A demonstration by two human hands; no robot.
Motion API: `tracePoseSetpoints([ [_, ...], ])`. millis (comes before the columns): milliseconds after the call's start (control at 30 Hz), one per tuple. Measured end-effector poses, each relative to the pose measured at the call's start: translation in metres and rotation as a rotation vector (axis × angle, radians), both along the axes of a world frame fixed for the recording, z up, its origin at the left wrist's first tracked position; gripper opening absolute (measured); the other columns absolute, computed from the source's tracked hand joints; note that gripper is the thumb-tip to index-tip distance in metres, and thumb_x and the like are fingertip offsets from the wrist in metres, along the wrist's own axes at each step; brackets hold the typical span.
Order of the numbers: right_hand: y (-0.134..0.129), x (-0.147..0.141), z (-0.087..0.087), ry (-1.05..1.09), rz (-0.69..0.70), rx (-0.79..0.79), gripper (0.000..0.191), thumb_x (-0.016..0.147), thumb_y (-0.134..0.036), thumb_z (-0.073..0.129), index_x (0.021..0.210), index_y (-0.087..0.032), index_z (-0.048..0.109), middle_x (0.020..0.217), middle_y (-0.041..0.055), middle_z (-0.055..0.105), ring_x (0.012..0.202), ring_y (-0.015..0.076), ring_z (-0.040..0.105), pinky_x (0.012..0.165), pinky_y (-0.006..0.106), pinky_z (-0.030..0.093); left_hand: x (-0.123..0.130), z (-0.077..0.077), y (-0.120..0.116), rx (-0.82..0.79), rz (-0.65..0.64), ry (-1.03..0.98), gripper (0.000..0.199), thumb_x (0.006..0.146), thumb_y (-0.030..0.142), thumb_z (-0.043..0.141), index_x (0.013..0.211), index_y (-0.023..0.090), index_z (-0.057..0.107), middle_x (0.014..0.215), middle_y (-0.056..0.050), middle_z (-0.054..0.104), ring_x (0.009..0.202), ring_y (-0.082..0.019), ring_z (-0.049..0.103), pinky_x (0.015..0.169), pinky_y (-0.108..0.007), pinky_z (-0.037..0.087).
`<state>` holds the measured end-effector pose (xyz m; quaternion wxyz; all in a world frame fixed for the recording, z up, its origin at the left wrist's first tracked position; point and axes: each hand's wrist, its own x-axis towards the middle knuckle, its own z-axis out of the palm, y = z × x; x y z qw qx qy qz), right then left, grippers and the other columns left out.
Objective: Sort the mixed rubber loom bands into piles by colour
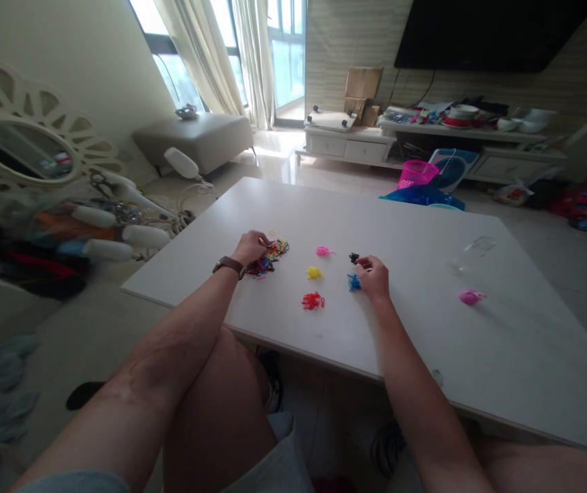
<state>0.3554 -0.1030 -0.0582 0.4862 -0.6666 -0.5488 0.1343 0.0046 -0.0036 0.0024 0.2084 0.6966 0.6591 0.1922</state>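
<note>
My left hand (pixel 252 248), with a watch (pixel 229 265) on its wrist, is at a pile of mixed-colour small rubber bands (pixel 275 250), fingers curled down to it. My right hand (pixel 374 276) is closed in a pinch beside the black bands (pixel 354 257) and above the blue bands (pixel 354 281), partly covering them. What either hand holds is too small to make out. Between the hands lie separate heaps of pink bands (pixel 323 251), yellow bands (pixel 315 273) and red bands (pixel 312 301). One yellow band (pixel 271 233) lies apart behind the mixed pile.
The white table (pixel 406 233) also bears a pink object (pixel 471 296) and a clear container (pixel 471 255) on the right. A lamp with several white shades (pixel 147 237) stands off the left edge. Beyond the far edge are a pink basket (pixel 416 172) and a TV cabinet (pixel 347 148).
</note>
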Motion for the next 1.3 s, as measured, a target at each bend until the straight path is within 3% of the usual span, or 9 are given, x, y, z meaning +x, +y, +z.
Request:
tracePoseSetpoints([
  [333,0.0,0.0,-0.001,-0.001,0.001,0.008,0.016,0.074,-0.03,0.055,0.08,-0.022,0.067,0.083,0.0044,0.07,0.07,0.0194,0.062,0.075,0.037,0.053,0.0,0.004,-0.003,-0.006,0.006,-0.185,0.022,0.069,0.022,0.076,0.089,0.014,0.076,0.085,-0.008,0.078,0.071,-0.018,0.068,0.063,-0.025,0.052],
  [567,-0.005,-0.01,0.008,0.007,0.067,0.059,0.018,0.078,-0.032,0.056,0.083,-0.021,0.069,0.085,0.0053,0.072,0.077,0.0203,0.065,0.076,0.036,0.053,0.029,0.007,-0.013,-0.158,-0.318,-0.493,0.032,0.06,0.027,0.087,0.086,0.014,0.074,0.085,-0.01,0.077,0.078,-0.021,0.072,0.069,-0.03,0.055],
  [767,-0.017,-0.039,0.018,-0.043,0.336,0.108,0.017,0.085,-0.035,0.063,0.088,-0.022,0.073,0.087,0.0055,0.072,0.079,0.0203,0.065,0.075,0.036,0.053,0.076,0.018,-0.033,-0.292,-0.485,-0.575,0.035,0.06,0.027,0.09,0.087,0.012,0.075,0.09,-0.012,0.078,0.079,-0.021,0.073,0.073,-0.032,0.057],
  [933,-0.023,-0.05,0.02,0.032,0.468,0.121,0.023,0.088,-0.04,0.066,0.1,-0.023,0.076,0.091,0.0049,0.073,0.078,0.0191,0.067,0.07,0.033,0.053,0.104,0.016,-0.038,-0.296,-0.628,-0.625,0.035,0.059,0.029,0.09,0.086,0.011,0.076,0.088,-0.011,0.077,0.079,-0.021,0.072,0.07,-0.03,0.056],
  [1033,-0.024,-0.05,0.02,0.051,0.443,0.118,0.023,0.09,-0.041,0.065,0.098,-0.024,0.077,0.088,0.0045,0.074,0.077,0.0189,0.066,0.07,0.033,0.054,0.111,0.014,-0.037,-0.308,-0.667,-0.635,0.035,0.059,0.027,0.091,0.086,0.011,0.076,0.086,-0.01,0.077,0.079,-0.021,0.073,0.07,-0.031,0.056],
  [1300,-0.023,-0.05,0.023,0.048,0.351,0.124,0.022,0.089,-0.041,0.065,0.088,-0.023,0.077,0.084,0.0045,0.075,0.073,0.0193,0.066,0.072,0.035,0.054,0.113,0.015,-0.035,-0.286,-0.606,-0.682,0.033,0.058,0.021,0.092,0.085,0.01,0.075,0.086,-0.011,0.076,0.076,-0.02,0.073,0.068,-0.029,0.057],
])
